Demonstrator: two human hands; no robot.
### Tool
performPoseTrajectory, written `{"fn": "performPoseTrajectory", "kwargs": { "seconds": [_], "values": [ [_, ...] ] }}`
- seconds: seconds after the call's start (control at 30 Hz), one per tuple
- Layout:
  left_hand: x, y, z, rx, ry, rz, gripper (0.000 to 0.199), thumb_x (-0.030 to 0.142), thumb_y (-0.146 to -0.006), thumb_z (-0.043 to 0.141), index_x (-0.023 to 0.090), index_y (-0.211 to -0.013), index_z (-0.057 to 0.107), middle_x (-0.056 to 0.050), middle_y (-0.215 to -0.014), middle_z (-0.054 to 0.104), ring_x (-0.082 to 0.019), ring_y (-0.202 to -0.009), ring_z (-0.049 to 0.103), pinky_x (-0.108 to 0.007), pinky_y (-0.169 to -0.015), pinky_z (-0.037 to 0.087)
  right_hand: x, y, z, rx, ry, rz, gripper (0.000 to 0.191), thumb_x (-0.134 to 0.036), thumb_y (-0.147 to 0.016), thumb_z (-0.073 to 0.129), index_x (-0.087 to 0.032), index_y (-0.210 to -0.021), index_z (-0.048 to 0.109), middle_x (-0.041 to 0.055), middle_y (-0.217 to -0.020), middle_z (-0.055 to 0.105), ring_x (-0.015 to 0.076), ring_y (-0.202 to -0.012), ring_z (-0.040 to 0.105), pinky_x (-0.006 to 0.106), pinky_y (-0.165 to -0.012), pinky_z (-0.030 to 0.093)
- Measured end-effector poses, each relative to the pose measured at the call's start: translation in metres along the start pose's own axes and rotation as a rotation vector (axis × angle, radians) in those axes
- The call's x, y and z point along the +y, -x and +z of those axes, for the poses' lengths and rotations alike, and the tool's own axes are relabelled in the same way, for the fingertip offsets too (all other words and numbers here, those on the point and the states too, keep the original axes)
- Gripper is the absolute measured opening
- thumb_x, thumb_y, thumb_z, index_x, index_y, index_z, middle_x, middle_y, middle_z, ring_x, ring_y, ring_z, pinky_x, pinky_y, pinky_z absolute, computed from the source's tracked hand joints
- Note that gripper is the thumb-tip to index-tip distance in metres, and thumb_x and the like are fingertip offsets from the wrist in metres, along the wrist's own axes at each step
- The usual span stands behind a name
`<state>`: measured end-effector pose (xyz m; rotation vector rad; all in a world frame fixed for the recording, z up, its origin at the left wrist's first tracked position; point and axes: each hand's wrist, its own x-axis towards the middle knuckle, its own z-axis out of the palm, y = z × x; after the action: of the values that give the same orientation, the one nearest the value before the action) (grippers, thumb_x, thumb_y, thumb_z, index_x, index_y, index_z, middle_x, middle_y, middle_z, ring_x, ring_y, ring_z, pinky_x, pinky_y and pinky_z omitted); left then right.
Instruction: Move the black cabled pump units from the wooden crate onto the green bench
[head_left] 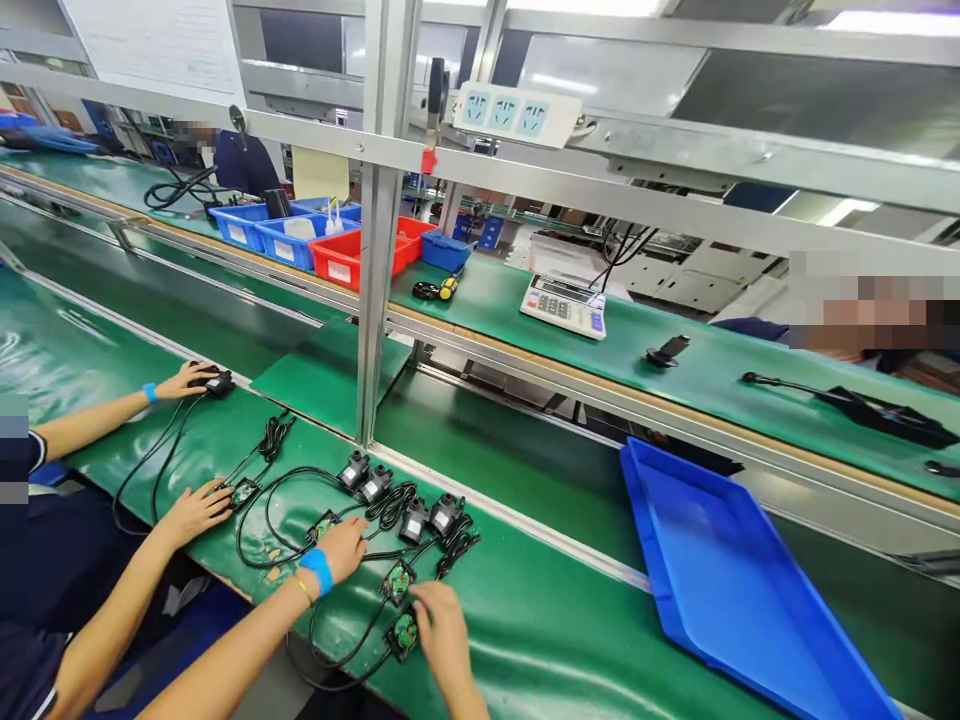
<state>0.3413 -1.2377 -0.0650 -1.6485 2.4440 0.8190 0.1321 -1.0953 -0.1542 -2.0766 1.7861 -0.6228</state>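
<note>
My left hand (341,548), with a blue wristband, pinches a small green circuit board (322,525) lying on the green mat (525,620). Closer to me, my right hand (441,620) grips the edge of another small circuit board (405,632). A third board (397,582) lies between them. Just beyond my hands, several small black pump units (375,483) stand in a row, joined to the boards by looped black cables (262,520).
A co-worker on my left has one hand (199,510) on a board and the other hand (184,380) on a black part. A blue tray (720,570) leans at the right. A metal post (375,300) rises behind the pumps. Bins and a calculator sit on the far bench.
</note>
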Motion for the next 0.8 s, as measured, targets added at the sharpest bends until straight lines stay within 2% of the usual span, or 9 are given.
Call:
{"fn": "performPoseTrajectory", "kwargs": {
  "seconds": [0.1,0.17,0.23,0.3,0.43,0.53,0.63,0.73,0.8],
  "values": [
    [0.009,-0.038,0.005,0.057,0.172,0.119,0.041,0.02,-0.091,0.047,0.018,-0.131,0.059,-0.014,-0.13,0.064,-0.024,-0.112,0.067,-0.039,-0.104,0.05,-0.01,-0.01,0.022,-0.185,0.036,0.072,0.06,0.002,-0.085,0.04,-0.03,-0.129,0.064,0.0049,-0.131,0.07,0.0231,-0.125,0.062,0.04,-0.101,0.057],
    [0.019,-0.066,0.016,0.066,0.296,0.187,0.049,0.02,-0.088,0.053,0.016,-0.137,0.056,-0.015,-0.136,0.062,-0.023,-0.118,0.064,-0.038,-0.109,0.048,-0.011,-0.016,0.032,-0.278,0.084,0.126,0.072,0.006,-0.077,0.037,-0.027,-0.137,0.058,0.0076,-0.139,0.065,0.0241,-0.128,0.06,0.04,-0.104,0.056],
    [0.028,-0.093,0.03,0.07,0.424,0.2,0.06,0.02,-0.082,0.061,0.015,-0.141,0.053,-0.015,-0.146,0.057,-0.025,-0.131,0.057,-0.039,-0.117,0.042,-0.006,-0.016,0.038,-0.281,0.115,0.173,0.073,0.007,-0.074,0.037,-0.024,-0.136,0.059,0.0086,-0.135,0.066,0.0238,-0.124,0.063,0.037,-0.1,0.058],
    [0.036,-0.112,0.047,0.079,0.52,0.162,0.059,0.019,-0.08,0.063,0.014,-0.139,0.055,-0.015,-0.15,0.055,-0.025,-0.139,0.051,-0.039,-0.122,0.036,0.005,-0.009,0.04,-0.254,0.136,0.196,0.067,0.004,-0.073,0.042,-0.028,-0.128,0.064,0.0059,-0.128,0.069,0.0236,-0.118,0.066,0.035,-0.096,0.06],
    [0.055,-0.128,0.081,0.16,0.601,0.037,0.044,0.019,-0.089,0.049,0.016,-0.13,0.061,-0.013,-0.137,0.066,-0.023,-0.129,0.061,-0.038,-0.115,0.044,0.048,0.029,0.035,-0.189,0.182,0.212,0.063,-0.001,-0.069,0.052,-0.04,-0.115,0.068,-0.0011,-0.121,0.072,0.0244,-0.11,0.07,0.034,-0.086,0.063],
    [0.075,-0.129,0.104,0.258,0.661,-0.032,0.036,0.022,-0.089,0.049,0.019,-0.12,0.065,-0.01,-0.127,0.072,-0.022,-0.122,0.066,-0.038,-0.111,0.048,0.096,0.072,0.019,-0.128,0.203,0.205,0.07,0.0,-0.066,0.049,-0.045,-0.117,0.066,-0.0035,-0.123,0.071,0.0235,-0.107,0.072,0.034,-0.083,0.065],
    [0.101,-0.135,0.125,0.316,0.721,-0.063,0.029,0.028,-0.086,0.055,0.018,-0.109,0.069,-0.01,-0.118,0.074,-0.024,-0.114,0.069,-0.039,-0.107,0.052,0.144,0.114,-0.01,-0.069,0.211,0.231,0.072,0.002,-0.066,0.041,-0.043,-0.115,0.068,-0.0031,-0.122,0.072,0.0212,-0.109,0.072,0.033,-0.089,0.065],
    [0.132,-0.148,0.144,0.329,0.772,-0.085,0.031,0.038,-0.085,0.06,0.016,-0.103,0.071,-0.012,-0.108,0.076,-0.026,-0.105,0.071,-0.042,-0.099,0.056,0.175,0.145,-0.048,-0.03,0.198,0.363,0.067,0.003,-0.07,0.035,-0.034,-0.112,0.071,0.0021,-0.124,0.072,0.021,-0.116,0.069,0.035,-0.097,0.062],
    [0.15,-0.158,0.154,0.332,0.791,-0.099,0.036,0.045,-0.084,0.064,0.016,-0.102,0.072,-0.012,-0.103,0.076,-0.028,-0.102,0.071,-0.044,-0.097,0.057,0.189,0.156,-0.078,-0.072,0.15,0.419,0.061,0.004,-0.072,0.035,-0.026,-0.112,0.071,0.0066,-0.129,0.07,0.0204,-0.122,0.066,0.034,-0.102,0.058]
  ]
}}
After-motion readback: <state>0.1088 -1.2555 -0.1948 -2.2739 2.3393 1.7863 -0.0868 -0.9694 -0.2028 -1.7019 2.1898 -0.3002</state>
